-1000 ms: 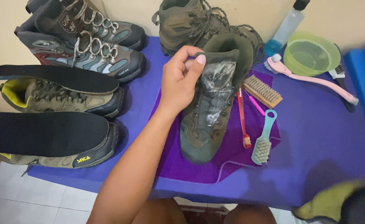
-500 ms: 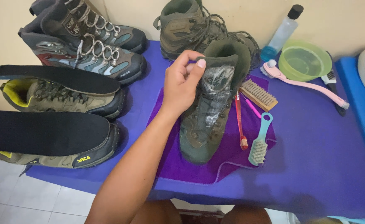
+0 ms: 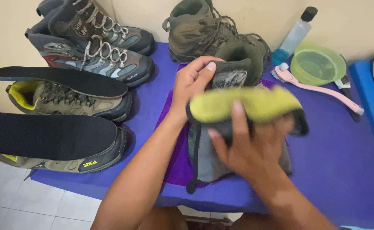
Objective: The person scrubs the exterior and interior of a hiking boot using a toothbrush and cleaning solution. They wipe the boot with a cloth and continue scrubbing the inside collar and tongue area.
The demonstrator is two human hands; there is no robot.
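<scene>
An olive hiking boot (image 3: 240, 57) lies on a purple cloth (image 3: 176, 164) in the middle of the table. My left hand (image 3: 191, 85) grips it at the tongue, near the collar. My right hand (image 3: 248, 151) holds a yellow-green and grey cloth (image 3: 246, 104) over the boot. That cloth hides most of the boot's upper and toe.
The matching olive boot (image 3: 199, 30) stands behind. Two grey laced boots (image 3: 93, 47) and two low shoes (image 3: 68, 100) topped with black insoles (image 3: 46, 136) fill the left side. A clear bottle (image 3: 295, 34), a green bowl (image 3: 319, 64) and a pink brush (image 3: 314, 87) sit at the back right.
My right hand has come into view holding the yellow-green cloth and brought it over the boot, covering the brushes beside it. My left hand keeps its grip on the boot.
</scene>
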